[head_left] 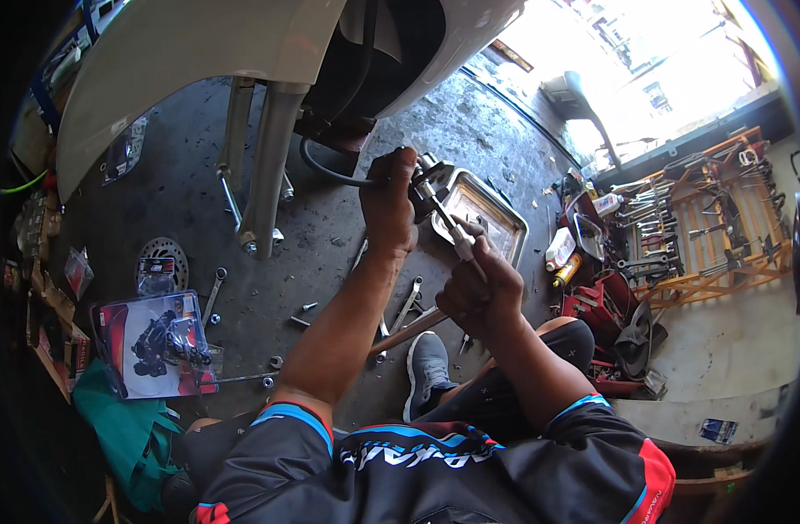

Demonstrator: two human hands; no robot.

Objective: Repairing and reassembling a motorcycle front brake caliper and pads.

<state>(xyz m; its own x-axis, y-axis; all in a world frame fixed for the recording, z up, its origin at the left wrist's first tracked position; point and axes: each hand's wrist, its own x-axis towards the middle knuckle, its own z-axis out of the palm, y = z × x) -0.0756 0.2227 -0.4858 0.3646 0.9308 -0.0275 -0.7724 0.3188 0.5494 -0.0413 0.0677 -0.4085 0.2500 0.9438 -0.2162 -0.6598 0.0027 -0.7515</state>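
My left hand (389, 196) is wrapped round a metal brake caliper (428, 171), most of it hidden by my fingers. A black hose (330, 177) runs from behind that hand up to the motorcycle's underside. In my right hand (485, 284) is a screwdriver (463, 243) with a pale handle. Its shaft points up and left, and its tip meets the caliper near my left fingers; the exact contact point is too small to make out. Just beyond both hands lies a metal tray (524, 229) on the floor.
A white motorcycle fender (190, 79) and bare fork leg (273, 166) stand ahead. Left lie a brake disc (174, 249), a blister pack (111, 349) and a green bag (124, 437). Wrenches (408, 301) and bolts lie below my arms. A tool rack (706, 214) and bottles (560, 249) are right.
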